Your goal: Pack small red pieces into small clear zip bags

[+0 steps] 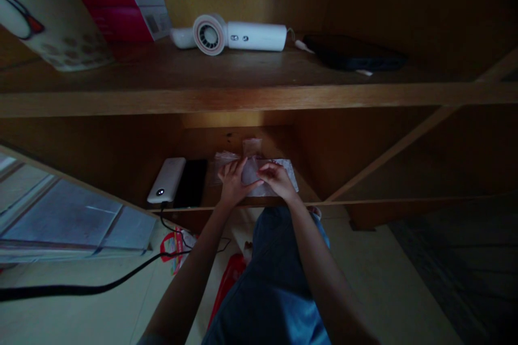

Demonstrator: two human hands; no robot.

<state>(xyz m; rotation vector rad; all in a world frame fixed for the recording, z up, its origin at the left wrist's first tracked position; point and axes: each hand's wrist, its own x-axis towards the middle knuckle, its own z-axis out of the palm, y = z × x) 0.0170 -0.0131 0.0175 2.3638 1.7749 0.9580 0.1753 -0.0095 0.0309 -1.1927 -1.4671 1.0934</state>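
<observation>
Inside the lower compartment, both hands are at a clear plastic bag (250,171) lying on the shelf board. My left hand (233,182) rests at its left side, fingers apart and thumb stretched toward the right. At the bag's right side my right hand (279,179) has its thumb and fingertips pinched together, apparently on the bag's film. More clear bags (219,160) lie left of my left hand, partly under it. Behind them is a small clear bag (252,145). A whitish patterned sheet or packet (290,168) sticks out beneath my right hand.
Left on the lower shelf are a white power bank (167,179) with a cable and a black flat device (190,183). The upper shelf (243,98) overhangs, bearing a white handheld fan (256,36), a dark phone-like object (354,53), pink boxes (117,5) and a large cup (52,21).
</observation>
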